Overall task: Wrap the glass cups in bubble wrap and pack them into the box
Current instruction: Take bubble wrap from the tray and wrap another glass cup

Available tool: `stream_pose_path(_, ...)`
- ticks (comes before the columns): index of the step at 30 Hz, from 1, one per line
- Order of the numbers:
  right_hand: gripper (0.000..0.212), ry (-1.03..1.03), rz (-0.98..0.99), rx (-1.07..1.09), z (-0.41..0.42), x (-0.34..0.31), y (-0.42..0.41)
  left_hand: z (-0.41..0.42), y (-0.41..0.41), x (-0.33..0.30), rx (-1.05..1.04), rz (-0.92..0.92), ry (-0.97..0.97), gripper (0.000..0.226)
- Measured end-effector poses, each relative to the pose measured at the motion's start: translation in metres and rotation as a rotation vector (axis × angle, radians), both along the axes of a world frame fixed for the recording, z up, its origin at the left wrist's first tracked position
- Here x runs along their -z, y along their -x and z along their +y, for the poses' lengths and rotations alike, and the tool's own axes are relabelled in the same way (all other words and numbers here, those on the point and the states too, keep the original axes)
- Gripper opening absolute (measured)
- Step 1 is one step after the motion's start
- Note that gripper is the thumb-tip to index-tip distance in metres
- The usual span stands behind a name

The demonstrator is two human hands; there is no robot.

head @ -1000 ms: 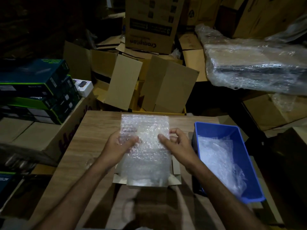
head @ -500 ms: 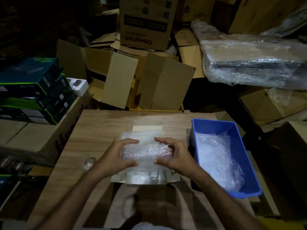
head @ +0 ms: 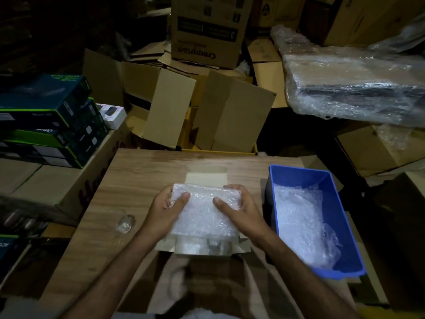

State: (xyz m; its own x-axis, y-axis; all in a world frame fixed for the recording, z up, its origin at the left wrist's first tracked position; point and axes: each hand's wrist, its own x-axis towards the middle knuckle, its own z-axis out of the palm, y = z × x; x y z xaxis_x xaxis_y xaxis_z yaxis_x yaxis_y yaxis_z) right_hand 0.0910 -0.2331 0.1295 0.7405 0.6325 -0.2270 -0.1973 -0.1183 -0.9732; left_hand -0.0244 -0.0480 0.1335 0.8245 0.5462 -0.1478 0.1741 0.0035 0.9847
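Holding a folded sheet of bubble wrap (head: 205, 209) from both sides, the person keeps it directly over a small open cardboard box (head: 202, 246) that sits on the wooden table (head: 142, 166). The left hand (head: 165, 211) grips the sheet's left edge, thumb laid on top and fingers curled round the edge. The right hand (head: 241, 209) grips the right edge likewise, thumb on top, fingers wrapped over the far corner. Whether a cup lies inside the sheet cannot be told.

Beneath the sheet, at the near side of the box, a wrapped glass cup (head: 215, 245) shows through clear wrap. The box's far flap (head: 206, 178) stands open beyond the hands; side flaps spread left and right at the near edge.

One bare glass cup (head: 125, 221) lies on the table to the left of the box, well apart from the left hand and touched by nothing.

A blue plastic bin (head: 299, 178) stands on the table just right of the box, with loose bubble wrap sheets (head: 301, 224) inside it.

Surroundings: stacked dark retail boxes (head: 50, 118) at left, open brown cartons (head: 202, 113) beyond the table, a film-wrapped bundle (head: 354, 86) at upper right. Lighting is dim; fine detail is limited.
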Motion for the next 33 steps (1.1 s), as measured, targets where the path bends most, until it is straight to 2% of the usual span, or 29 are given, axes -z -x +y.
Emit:
stream_pose_path(1,0.06,0.005,0.006,0.0,-0.001,0.004,0.002,-0.003,-0.001,0.002,-0.061,0.004,-0.006,0.022)
stream_pose_path(3,0.08,-0.038,-0.015,-0.025,-0.007,0.012,0.004,-0.005,0.002,0.007,-0.082,-0.001,-0.018,0.046)
stream_pose_path(5,0.081,-0.053,-0.086,-0.037,-0.012,0.018,0.003,-0.003,0.01,0.008,0.005,-0.017,0.033,0.066)
stream_pose_path(8,0.051,-0.075,-0.122,-0.064,-0.016,0.017,0.002,0.006,0.02,0.013,0.127,0.039,0.017,0.057)
stream_pose_path(10,0.041,-0.005,-0.176,-0.104,-0.019,0.015,-0.001,0.009,0.024,0.012,0.143,0.048,-0.025,0.05)
stream_pose_path(15,0.055,0.037,-0.149,-0.125,-0.022,0.016,-0.005,0.007,0.028,0.011,0.171,0.062,-0.002,0.048)
stream_pose_path(17,0.057,0.033,-0.165,-0.151,-0.022,0.014,-0.007,0.007,0.028,0.011,0.166,0.064,0.041,0.054)
stream_pose_path(20,0.071,0.022,-0.123,-0.211,-0.021,0.012,-0.011,0.006,0.027,0.012,0.137,0.052,0.131,0.067)
stream_pose_path(25,0.064,0.057,-0.205,-0.355,-0.021,0.002,-0.023,0.02,0.026,0.008,0.207,0.16,0.098,0.088)
stream_pose_path(29,0.07,0.004,-0.145,-0.476,-0.014,-0.006,-0.032,0.027,0.009,-0.01,0.391,0.268,-0.006,0.066)
stream_pose_path(31,0.077,-0.043,-0.076,-0.405,-0.008,-0.003,-0.032,0.021,0.002,-0.013,0.494,0.239,0.032,0.061)
stream_pose_path(33,0.078,-0.131,0.095,-0.203,-0.003,0.007,-0.027,0.015,0.001,-0.009,0.459,0.201,0.047,0.063)
